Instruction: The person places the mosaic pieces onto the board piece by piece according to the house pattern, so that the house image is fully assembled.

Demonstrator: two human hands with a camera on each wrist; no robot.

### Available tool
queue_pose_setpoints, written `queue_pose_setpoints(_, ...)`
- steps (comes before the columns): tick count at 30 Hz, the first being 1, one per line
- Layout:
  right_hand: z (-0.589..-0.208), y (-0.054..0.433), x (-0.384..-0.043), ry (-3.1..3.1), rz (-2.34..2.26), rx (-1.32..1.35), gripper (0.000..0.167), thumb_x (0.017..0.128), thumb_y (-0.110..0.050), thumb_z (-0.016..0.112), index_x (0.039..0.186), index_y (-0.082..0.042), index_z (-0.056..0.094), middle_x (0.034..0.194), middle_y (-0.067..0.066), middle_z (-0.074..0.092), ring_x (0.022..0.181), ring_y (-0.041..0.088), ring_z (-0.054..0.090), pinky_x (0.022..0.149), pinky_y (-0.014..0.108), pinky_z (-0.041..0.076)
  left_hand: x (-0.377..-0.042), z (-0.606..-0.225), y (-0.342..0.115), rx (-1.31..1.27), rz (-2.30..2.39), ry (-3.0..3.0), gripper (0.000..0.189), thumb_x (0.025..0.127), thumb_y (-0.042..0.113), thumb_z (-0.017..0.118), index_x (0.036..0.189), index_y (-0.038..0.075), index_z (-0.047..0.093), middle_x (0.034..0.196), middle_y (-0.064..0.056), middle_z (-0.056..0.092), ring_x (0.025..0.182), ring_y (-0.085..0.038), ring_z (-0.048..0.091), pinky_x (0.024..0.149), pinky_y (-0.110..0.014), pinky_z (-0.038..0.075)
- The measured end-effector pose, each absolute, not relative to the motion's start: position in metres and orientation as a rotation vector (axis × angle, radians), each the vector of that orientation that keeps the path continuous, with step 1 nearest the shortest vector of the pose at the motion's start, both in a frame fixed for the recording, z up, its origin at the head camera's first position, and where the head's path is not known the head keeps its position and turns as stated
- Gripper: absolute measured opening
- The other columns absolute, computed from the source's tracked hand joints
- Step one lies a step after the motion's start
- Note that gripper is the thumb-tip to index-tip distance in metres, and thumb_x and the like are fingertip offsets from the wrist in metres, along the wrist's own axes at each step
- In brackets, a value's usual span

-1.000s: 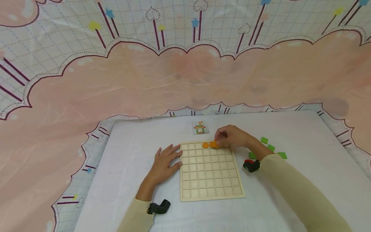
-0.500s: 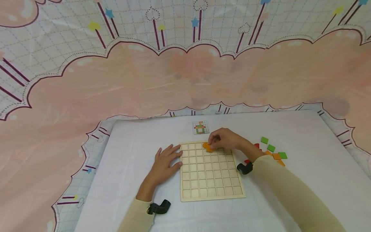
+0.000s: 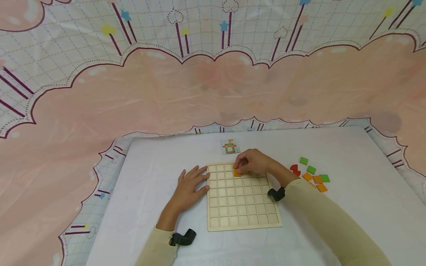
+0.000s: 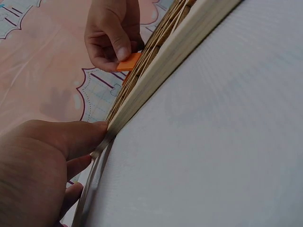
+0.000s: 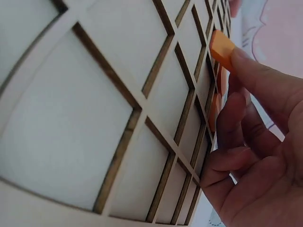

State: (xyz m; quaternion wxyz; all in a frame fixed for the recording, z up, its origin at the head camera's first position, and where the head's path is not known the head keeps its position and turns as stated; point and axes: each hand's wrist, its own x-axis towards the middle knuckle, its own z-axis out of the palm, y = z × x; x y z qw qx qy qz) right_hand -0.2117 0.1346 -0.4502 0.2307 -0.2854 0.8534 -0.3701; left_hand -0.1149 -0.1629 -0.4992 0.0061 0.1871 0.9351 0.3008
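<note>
My right hand (image 3: 254, 161) pinches an orange square tile (image 3: 237, 173) between thumb and fingers, over the top rows of a wooden grid board (image 3: 237, 201). In the right wrist view, the held tile (image 5: 222, 49) is tilted above the cells, and another orange piece (image 5: 214, 113) lies in the board behind the fingers. My left hand (image 3: 190, 187) rests beside the board's left edge, fingers spread, with fingertips and thumb touching the rim. From the left wrist view, the thumb (image 4: 85, 137) lies along that rim, and the orange tile (image 4: 129, 62) shows beyond it.
A small pattern card (image 3: 230, 146) lies behind the board. On the right of the white table (image 3: 149, 155) are loose green tiles (image 3: 311, 169), orange tiles (image 3: 317, 179) and red pieces (image 3: 294, 168). A patterned cloth (image 3: 213, 88) hangs behind.
My right hand has moved left along the board's top rows, with an orange square tile now in its pinch. Red and orange pieces on the right have come into view. The left hand stays still.
</note>
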Motion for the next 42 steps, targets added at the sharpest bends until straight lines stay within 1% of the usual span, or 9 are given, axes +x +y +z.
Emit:
queue_pose_setpoints(6,-0.4515,0.1323,-0.2099,2.379,-0.953,-0.814,0.005,0.092,-0.014,0.076,0.097,-0.012,0.076,0.088,-0.004,0.073,0.083,0.009,0.064,0.082,0.028,0.054,-0.1149,-0.4998,-0.1633,0.589,0.939,2.928,0.045,0.097,0.033,0.066,0.139,0.017,0.064,0.159,-0.001,0.048,0.154,-0.030,0.032,0.124,-0.065,0.010)
queue_pose_setpoints(11,-0.4528,0.1312,-0.2084,2.401,-0.948,-0.789,0.004,0.091,-0.016,0.077,0.092,-0.012,0.077,0.086,-0.006,0.074,0.082,0.007,0.065,0.080,0.027,0.054,-0.1153,-0.4998,-0.1631,0.597,0.934,2.933,0.045,0.097,0.033,0.066,0.139,0.017,0.065,0.159,-0.001,0.048,0.154,-0.030,0.032,0.123,-0.066,0.010)
queue_pose_setpoints(18,-0.4530,0.1290,-0.2064,2.407,-0.963,-0.739,0.004,0.090,-0.015,0.078,0.087,-0.015,0.077,0.080,-0.007,0.072,0.078,0.008,0.063,0.077,0.028,0.053,-0.1152,-0.4995,-0.1632,0.600,0.942,2.934,0.046,0.097,0.033,0.067,0.139,0.017,0.064,0.159,-0.001,0.048,0.154,-0.030,0.032,0.124,-0.065,0.010)
queue_pose_setpoints(24,-0.4536,0.1282,-0.2048,2.421,-0.975,-0.739,0.005,0.089,-0.013,0.079,0.084,-0.013,0.077,0.077,-0.005,0.072,0.073,0.008,0.061,0.074,0.028,0.051,-0.1144,-0.4998,-0.1631,0.606,0.944,2.942,0.046,0.096,0.033,0.067,0.139,0.016,0.065,0.159,-0.002,0.048,0.154,-0.031,0.033,0.123,-0.066,0.011)
queue_pose_setpoints(28,-0.4514,0.1282,-0.2034,2.426,-0.979,-0.735,0.005,0.089,-0.012,0.079,0.084,-0.012,0.077,0.076,-0.005,0.073,0.072,0.009,0.061,0.073,0.028,0.050,-0.1147,-0.5000,-0.1634,0.607,0.949,2.933,0.046,0.097,0.033,0.067,0.139,0.016,0.065,0.159,-0.002,0.048,0.154,-0.031,0.032,0.123,-0.065,0.010)
queue_pose_setpoints(34,-0.4529,0.1290,-0.2041,2.449,-0.933,-0.730,0.003,0.088,-0.014,0.080,0.087,-0.013,0.077,0.080,-0.007,0.073,0.074,0.008,0.062,0.075,0.028,0.052,-0.1150,-0.5009,-0.1637,0.607,0.953,2.929,0.045,0.097,0.033,0.066,0.139,0.016,0.065,0.159,-0.002,0.048,0.154,-0.031,0.032,0.123,-0.066,0.010)
queue_pose_setpoints(42,-0.4503,0.1381,-0.2033,2.461,-0.878,-0.732,0.008,0.086,-0.018,0.083,0.089,-0.016,0.076,0.081,-0.005,0.071,0.078,0.010,0.060,0.079,0.029,0.051,-0.1146,-0.5004,-0.1636,0.608,0.946,2.937,0.046,0.096,0.033,0.067,0.139,0.016,0.065,0.159,-0.002,0.048,0.154,-0.032,0.032,0.123,-0.066,0.010)
